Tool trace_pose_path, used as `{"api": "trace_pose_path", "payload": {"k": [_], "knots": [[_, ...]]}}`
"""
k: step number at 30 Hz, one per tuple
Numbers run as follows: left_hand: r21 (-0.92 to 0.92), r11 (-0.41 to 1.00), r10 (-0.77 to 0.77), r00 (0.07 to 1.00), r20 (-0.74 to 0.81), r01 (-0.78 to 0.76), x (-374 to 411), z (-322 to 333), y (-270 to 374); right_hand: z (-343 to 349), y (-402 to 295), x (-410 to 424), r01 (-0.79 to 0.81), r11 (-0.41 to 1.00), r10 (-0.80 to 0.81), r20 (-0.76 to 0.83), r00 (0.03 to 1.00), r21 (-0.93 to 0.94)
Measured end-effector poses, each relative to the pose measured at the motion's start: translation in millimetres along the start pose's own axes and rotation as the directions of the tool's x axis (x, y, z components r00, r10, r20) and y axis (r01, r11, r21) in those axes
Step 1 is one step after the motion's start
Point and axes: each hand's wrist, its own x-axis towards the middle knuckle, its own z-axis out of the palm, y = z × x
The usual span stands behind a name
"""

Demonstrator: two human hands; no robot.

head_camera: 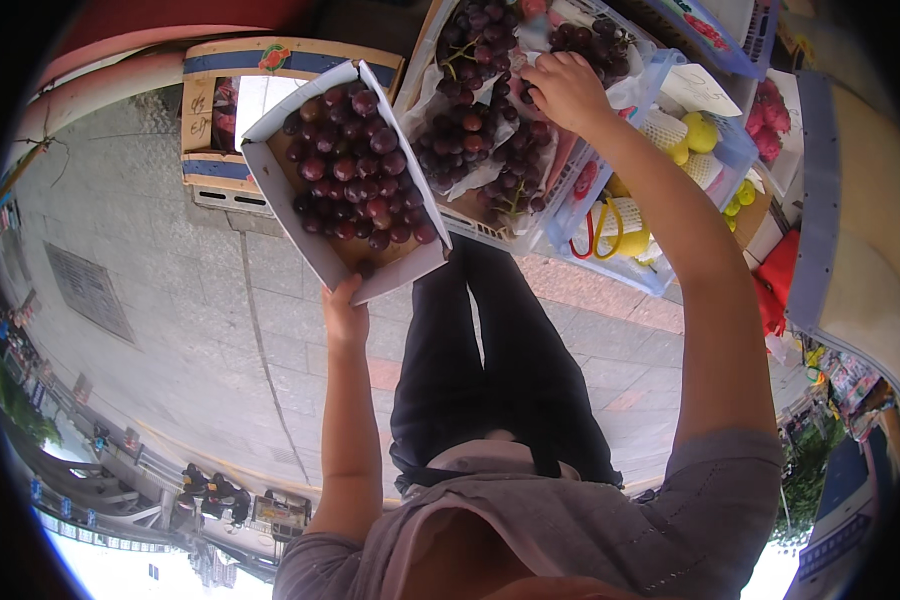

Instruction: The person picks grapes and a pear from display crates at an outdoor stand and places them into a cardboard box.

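Observation:
My left hand (347,309) grips the near edge of a white cardboard box (289,214), which is tilted and holds a bunch of dark red grapes (356,169). One loose grape lies in the box's near corner. My right hand (566,90) reaches over a plastic crate (487,231) of dark grape bunches, its fingertips at the grapes and their wrapping. Whether the fingers hold anything is hidden. Several bunches, some on white paper, fill the crate, such as the dark grapes (454,142) beside the box.
Right of the grapes stands a blue plastic basket (660,285) with yellow fruit (699,132) in foam nets and a handwritten card (694,90). Red fruit (769,120) lies in a box beyond. A cardboard carton (195,127) stands at the upper left. Several people are far off, lower left.

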Motion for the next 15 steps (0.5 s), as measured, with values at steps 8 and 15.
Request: {"api": "trace_pose_path", "payload": {"k": [8,15], "knots": [[-0.254,0.960,-0.095,0.990,0.101,0.118,11.0,-5.7,-3.8,64.3,-14.5,-7.1,-0.079,0.937,0.108,0.066,0.992,-0.341],[0.001,0.999,-0.050,0.997,0.055,0.050,17.5,-25.8,-13.0,19.7,-57.8,-5.6,-0.305,0.952,0.304,-0.222,0.926,0.030]]}}
